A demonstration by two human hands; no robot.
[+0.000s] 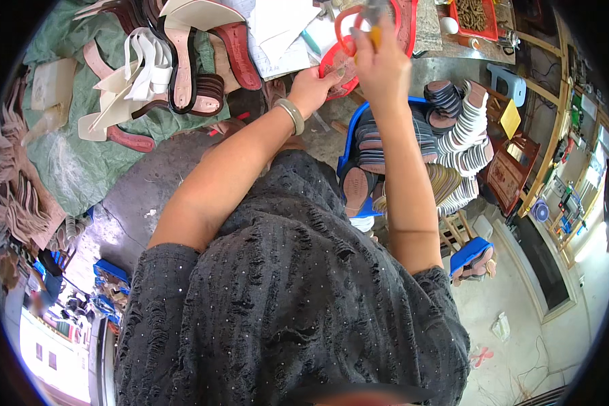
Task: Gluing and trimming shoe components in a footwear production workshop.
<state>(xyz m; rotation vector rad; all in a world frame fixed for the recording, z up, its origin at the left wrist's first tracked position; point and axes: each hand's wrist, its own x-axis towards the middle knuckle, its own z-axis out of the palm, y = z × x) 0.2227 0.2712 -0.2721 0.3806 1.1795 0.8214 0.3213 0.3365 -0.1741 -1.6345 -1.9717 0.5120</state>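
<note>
My left hand (309, 92), with a pale bangle at its wrist, grips the near left rim of a red plastic basket (411, 30). Above that basket, my right hand (386, 66) is closed around a tool with a yellow-orange handle (375, 35). The tool's grey end is smeared by motion, so its exact kind does not show. A red-orange loop (346, 30) sits just left of my right fingers; whether it belongs to the held tool I cannot tell. White papers (283, 30) lie left of the basket. What is inside the basket is mostly hidden.
Shoe insoles and straps (183, 68) are piled on green sheeting (81, 159) at the left. Below my right forearm, a blue crate (346, 159) holds stacked soles (446, 179). A red tray (496, 27) of small brown pieces and a blue stool (507, 82) stand at right.
</note>
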